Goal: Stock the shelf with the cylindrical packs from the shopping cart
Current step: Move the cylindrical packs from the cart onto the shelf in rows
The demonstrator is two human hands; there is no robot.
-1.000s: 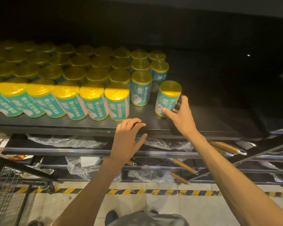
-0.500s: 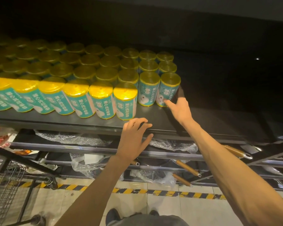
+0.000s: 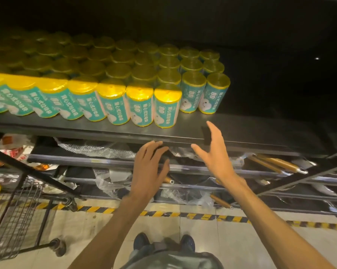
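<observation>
Head view, left hand and right hand being held open and empty before the shelf, packs being displayed upright in rows, cart at left.

Light falls from above and in front, so the front row of cylindrical packs glows bright yellow with glare on the wrapped tops, while the rows behind dim to olive and the back of the shelf sinks into near black save for one small white glint at the upper right. The left hand is smeared by motion blur at the fingers, the right hand a little sharper. Wide-angle distortion bends the shelf edge and splays the shopping cart and the striped floor tape toward the corners.
</observation>
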